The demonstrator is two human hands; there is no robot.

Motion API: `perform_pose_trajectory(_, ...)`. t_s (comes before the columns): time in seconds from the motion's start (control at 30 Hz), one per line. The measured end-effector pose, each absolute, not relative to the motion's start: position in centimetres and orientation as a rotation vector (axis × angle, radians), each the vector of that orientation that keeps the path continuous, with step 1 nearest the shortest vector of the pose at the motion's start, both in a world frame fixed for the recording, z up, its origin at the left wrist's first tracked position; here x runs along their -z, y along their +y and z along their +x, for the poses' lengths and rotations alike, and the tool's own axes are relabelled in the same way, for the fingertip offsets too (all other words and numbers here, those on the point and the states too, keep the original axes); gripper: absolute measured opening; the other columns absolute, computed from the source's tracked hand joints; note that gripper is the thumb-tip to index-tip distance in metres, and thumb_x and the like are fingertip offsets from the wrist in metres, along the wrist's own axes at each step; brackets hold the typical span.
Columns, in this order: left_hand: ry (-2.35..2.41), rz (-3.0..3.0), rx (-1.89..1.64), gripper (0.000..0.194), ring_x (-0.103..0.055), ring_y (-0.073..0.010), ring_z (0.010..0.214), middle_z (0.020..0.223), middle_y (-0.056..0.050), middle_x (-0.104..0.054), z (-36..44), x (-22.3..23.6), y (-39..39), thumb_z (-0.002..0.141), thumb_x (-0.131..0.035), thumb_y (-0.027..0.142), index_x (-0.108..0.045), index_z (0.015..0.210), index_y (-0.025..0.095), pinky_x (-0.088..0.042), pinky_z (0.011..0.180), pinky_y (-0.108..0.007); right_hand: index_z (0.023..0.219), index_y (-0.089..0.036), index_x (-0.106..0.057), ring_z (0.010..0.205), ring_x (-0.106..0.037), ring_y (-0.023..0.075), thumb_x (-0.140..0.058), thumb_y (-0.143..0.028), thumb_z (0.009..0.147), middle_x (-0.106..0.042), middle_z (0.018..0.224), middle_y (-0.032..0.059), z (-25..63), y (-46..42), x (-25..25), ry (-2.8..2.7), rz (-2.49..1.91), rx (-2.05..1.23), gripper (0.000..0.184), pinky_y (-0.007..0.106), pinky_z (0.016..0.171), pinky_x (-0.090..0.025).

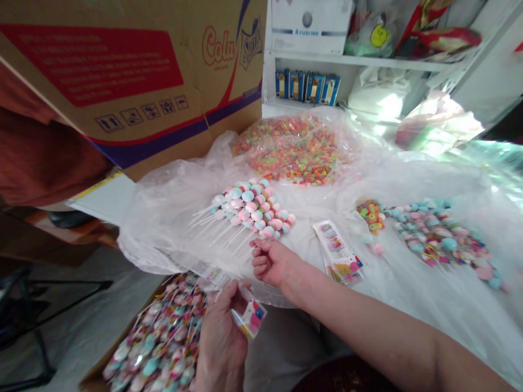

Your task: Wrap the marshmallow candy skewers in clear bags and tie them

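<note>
My left hand [224, 332] is closed around a clear plastic bag with a colourful print [252, 318]. A cardboard box [92, 378] lies below it, filled with wrapped candy skewers [157, 337]. On the plastic-covered table, a pile of pink, white and blue candy skewers [251, 207] has its white sticks pointing toward the lower left. My right hand [272, 261] pinches at the near edge of this pile, its fingertips on the stick of the nearest skewer. The contact is partly hidden by the fingers. Several flat printed bags [337, 253] lie right of that hand.
A large bag of small orange, red and green candies [294, 149] lies behind the pile. More skewers [445, 234] rest at the right beside orange candies [371, 215]. A tall carton [163, 71] stands at the left. White shelves [392, 62] stand behind. A person's clothing [44, 147] shows far left.
</note>
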State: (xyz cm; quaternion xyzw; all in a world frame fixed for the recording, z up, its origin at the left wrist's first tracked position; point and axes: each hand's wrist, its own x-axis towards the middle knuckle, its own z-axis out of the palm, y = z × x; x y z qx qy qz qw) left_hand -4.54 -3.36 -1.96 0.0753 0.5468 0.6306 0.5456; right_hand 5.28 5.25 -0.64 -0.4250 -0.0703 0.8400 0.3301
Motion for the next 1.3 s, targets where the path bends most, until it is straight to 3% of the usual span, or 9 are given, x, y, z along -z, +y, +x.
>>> perform_pose_trajectory(0.1,1.243,0.216,-1.443,0.014,-0.057,-0.0109,0.054,0.060,0.000,-0.064,-4.9,2.0,-3.5,0.056,-0.076,0.021,-0.066,0.062,0.012,-0.048,0.053,-0.021,0.069,-0.016,-0.052,0.040,-0.037,0.0047,-0.052,-0.010,0.080,-0.045,0.050,-0.0065,7.5,3.5,0.7,-0.428,-1.270,-2.012,0.012,0.016,0.041,-0.020)
perform_pose_trajectory(0.23,1.343,0.275,-1.383,0.021,-0.057,-0.0107,0.054,0.061,-0.001,-0.065,-4.0,1.9,-3.4,0.051,-0.082,0.022,-0.068,0.063,0.011,-0.047,0.052,-0.021,0.058,-0.016,-0.052,0.053,-0.043,0.0080,-0.058,-0.016,0.073,-0.048,0.052,-0.0045,11.6,0.1,0.0,-1.077,-1.365,-1.656,0.016,0.021,0.054,-0.031)
perform_pose_trajectory(0.4,1.312,0.254,-1.496,0.022,-0.052,-0.0090,0.047,0.051,0.003,-0.059,0.3,1.2,-2.8,0.046,-0.081,0.018,-0.062,0.054,0.013,-0.043,0.048,-0.021,0.063,-0.017,-0.056,0.065,-0.045,0.0109,-0.063,-0.030,0.072,-0.051,0.064,-0.0032,13.7,-3.8,-1.0,-1.073,-1.164,-1.761,0.017,0.023,0.064,-0.035)
perform_pose_trajectory(0.57,1.214,0.361,-1.492,0.022,-0.052,-0.0077,0.051,0.060,0.004,-0.061,4.1,0.1,-2.7,0.054,-0.080,0.024,-0.063,0.066,0.015,-0.042,0.050,-0.019,0.058,-0.016,-0.055,0.061,-0.044,0.0112,-0.060,-0.032,0.073,-0.051,0.059,-0.0023,14.0,-4.6,-0.4,-1.005,-1.197,-1.663,0.022,0.024,0.063,-0.035)
perform_pose_trajectory(0.7,1.162,0.460,-1.246,0.025,-0.051,-0.0090,0.052,0.061,0.002,-0.061,5.0,-0.3,-3.1,0.061,-0.077,0.032,-0.066,0.071,0.013,-0.040,0.049,-0.021,0.058,-0.016,-0.055,0.059,-0.046,0.0112,-0.060,-0.035,0.073,-0.053,0.058,-0.0016,15.4,-4.3,0.6,-0.980,-1.249,-1.597,0.024,0.024,0.062,-0.037)
perform_pose_trajectory(0.93,1.408,0.547,-1.306,0.027,-0.044,-0.0068,0.047,0.051,0.004,-0.054,5.5,0.9,-3.0,0.053,-0.081,0.029,-0.059,0.056,0.014,-0.033,0.048,-0.021,0.055,-0.017,-0.051,0.064,-0.044,0.0116,-0.059,-0.031,0.069,-0.049,0.060,-0.0031,17.2,-4.1,1.5,-1.144,-1.278,-1.482,0.021,0.023,0.062,-0.034)
perform_pose_trajectory(1.07,1.426,0.605,-1.320,0.030,-0.040,-0.0063,0.045,0.050,0.006,-0.051,5.7,1.4,-2.7,0.062,-0.077,0.034,-0.055,0.057,0.015,-0.030,0.045,-0.020,0.056,-0.018,-0.049,0.061,-0.042,0.0112,-0.056,-0.031,0.071,-0.046,0.057,-0.0038,17.6,-3.9,2.0,-1.119,-1.269,-1.518,0.022,0.023,0.059,-0.033)
perform_pose_trajectory(1.17,1.345,0.661,-1.248,0.026,-0.047,-0.0081,0.050,0.058,0.004,-0.056,5.8,1.4,-2.9,0.067,-0.074,0.038,-0.060,0.069,0.016,-0.034,0.047,-0.020,0.052,-0.018,-0.044,0.058,-0.039,0.0104,-0.055,-0.026,0.069,-0.040,0.054,-0.0052,17.9,-3.7,2.7,-1.213,-1.313,-1.448,0.022,0.022,0.056,-0.030)
perform_pose_trajectory(1.3,1.340,0.712,-1.132,0.030,-0.056,-0.0110,0.057,0.066,0.000,-0.065,5.2,1.2,-3.1,0.061,-0.079,0.038,-0.066,0.074,0.014,-0.043,0.051,-0.021,0.050,-0.018,-0.038,0.056,-0.038,0.0096,-0.053,-0.022,0.070,-0.038,0.052,-0.0059,18.3,-3.5,3.2,-1.273,-1.327,-1.428,0.025,0.021,0.053,-0.028)
